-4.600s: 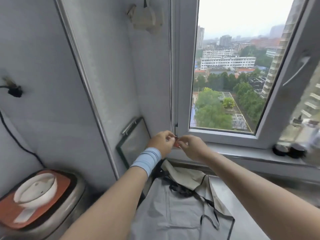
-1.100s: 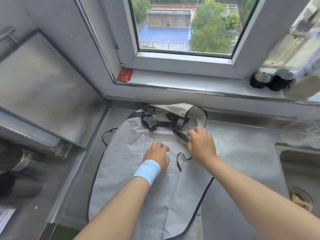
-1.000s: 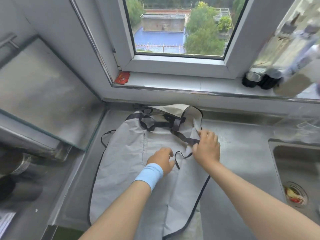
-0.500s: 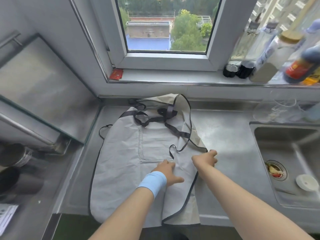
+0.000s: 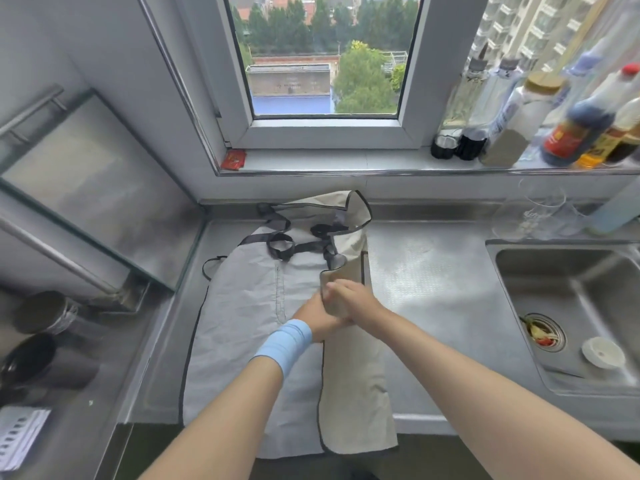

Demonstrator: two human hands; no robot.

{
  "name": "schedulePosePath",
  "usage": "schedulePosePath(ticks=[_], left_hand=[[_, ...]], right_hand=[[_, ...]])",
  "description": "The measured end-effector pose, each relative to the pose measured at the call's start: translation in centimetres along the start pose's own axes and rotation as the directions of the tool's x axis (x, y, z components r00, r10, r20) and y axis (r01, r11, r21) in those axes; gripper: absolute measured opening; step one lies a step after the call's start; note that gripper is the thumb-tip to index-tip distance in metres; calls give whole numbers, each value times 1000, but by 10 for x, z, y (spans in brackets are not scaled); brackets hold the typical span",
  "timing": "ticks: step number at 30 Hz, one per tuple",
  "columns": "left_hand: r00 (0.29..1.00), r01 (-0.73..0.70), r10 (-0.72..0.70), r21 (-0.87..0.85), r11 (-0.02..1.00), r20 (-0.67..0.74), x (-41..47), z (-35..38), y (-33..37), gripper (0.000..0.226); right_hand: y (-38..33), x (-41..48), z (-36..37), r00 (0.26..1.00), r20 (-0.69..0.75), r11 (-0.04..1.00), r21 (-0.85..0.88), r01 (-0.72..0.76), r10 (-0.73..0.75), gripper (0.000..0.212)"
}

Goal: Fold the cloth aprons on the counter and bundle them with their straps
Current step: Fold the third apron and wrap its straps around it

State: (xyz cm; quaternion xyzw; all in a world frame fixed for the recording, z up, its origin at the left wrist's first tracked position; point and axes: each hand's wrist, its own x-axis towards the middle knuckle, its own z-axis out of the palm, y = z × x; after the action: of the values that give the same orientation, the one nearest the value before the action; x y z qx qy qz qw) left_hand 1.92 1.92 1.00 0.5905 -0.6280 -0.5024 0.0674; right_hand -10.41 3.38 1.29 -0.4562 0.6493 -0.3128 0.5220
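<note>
A grey apron [image 5: 242, 323] with dark edging lies flat on the steel counter [image 5: 433, 289], its hem hanging over the front edge. Its right side is folded over toward the middle and shows a beige underside [image 5: 356, 375]. Dark straps [image 5: 284, 247] lie tangled on the bib near the back wall. My right hand [image 5: 353, 299] pinches the edge of the folded flap at mid-apron. My left hand [image 5: 308, 318], with a blue wristband, rests on the apron just beside and partly under the right hand, its fingers mostly hidden by the flap.
A sink [image 5: 571, 306] with a small white cup sits at the right. Several bottles [image 5: 519, 133] line the windowsill, where a red packet [image 5: 234, 159] also lies. An upturned glass [image 5: 530, 216] stands behind the sink. A glass-topped stove panel [image 5: 86, 188] and dark pots [image 5: 41, 313] are on the left.
My right hand has pulled the apron's right side over toward the middle, turning the beige underside up. My left hand has stayed on the apron's centre. The view has tilted down and back.
</note>
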Motion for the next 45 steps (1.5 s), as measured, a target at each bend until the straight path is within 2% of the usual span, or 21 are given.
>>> schedulePosePath(ticks=[2,3,5,8,10,12,15,17,19,21,22,24,25,26,29,33,36,39,42,43,45], left_hand=[[987,149,-157,-161,976,-40,-4,-17,-11,10],[971,220,-233,-177,959,-55,-5,-26,-21,2],[944,330,-330,-38,943,-16,-9,-39,-40,6],[897,410,-440,309,858,30,-8,-49,-59,15],[905,393,-421,504,769,-63,-1,-55,-60,29],[922,385,-337,505,772,-188,13,-62,-53,38],[943,237,-121,371,898,-309,41,-71,-27,33],[957,75,38,372,925,-287,61,-71,-8,28],[960,-45,143,373,927,-239,79,-67,10,26],[960,-99,187,371,923,-209,101,-61,28,27],[961,-117,202,384,916,-189,107,-58,36,29],[964,-141,223,435,889,-143,128,-49,53,31],[968,-145,222,459,876,-120,136,-45,62,32],[971,-145,218,487,862,-96,146,-40,71,34],[979,-118,195,598,793,-65,172,-22,91,33],[982,31,96,632,774,-165,188,-22,102,30],[969,87,46,507,858,-243,209,-27,114,23],[942,106,-43,172,979,-334,219,-44,111,14],[922,2,-70,-176,984,-381,223,-52,104,16],[913,-53,-26,-181,982,-407,218,-51,101,22],[872,-154,129,-15,988,-472,199,-45,90,24]], right_hand=[[1,2,8,995,100,994,-105,-9,19,27],[3,2,11,995,98,977,-215,2,20,23],[10,3,15,996,94,885,-462,57,-15,29],[27,11,20,985,169,744,-663,83,41,63],[37,20,20,966,226,623,-776,98,129,71],[43,31,17,952,266,566,-813,138,150,59],[37,49,4,986,157,657,-749,86,51,40],[28,63,-8,999,-10,713,-701,19,-36,36],[19,79,-24,977,-199,757,-650,-68,-83,29],[19,97,-42,939,-343,826,-527,-199,7,26],[22,104,-50,926,-366,844,-465,-268,92,27],[28,117,-64,913,-310,864,-343,-369,266,31],[30,121,-67,915,-260,880,-287,-379,309,26],[33,125,-70,923,-222,894,-259,-366,314,20],[40,134,-75,953,-181,906,-308,-289,242,26],[36,133,-71,984,-87,953,-250,-171,154,24],[41,144,-87,986,-66,952,-258,-167,155,25],[44,147,-95,979,-107,921,-335,-198,172,21],[38,153,-104,957,-237,921,-308,-240,170,12],[36,157,-107,947,-277,921,-300,-248,165,11],[29,164,-111,928,-343,930,-274,-246,145,10]])
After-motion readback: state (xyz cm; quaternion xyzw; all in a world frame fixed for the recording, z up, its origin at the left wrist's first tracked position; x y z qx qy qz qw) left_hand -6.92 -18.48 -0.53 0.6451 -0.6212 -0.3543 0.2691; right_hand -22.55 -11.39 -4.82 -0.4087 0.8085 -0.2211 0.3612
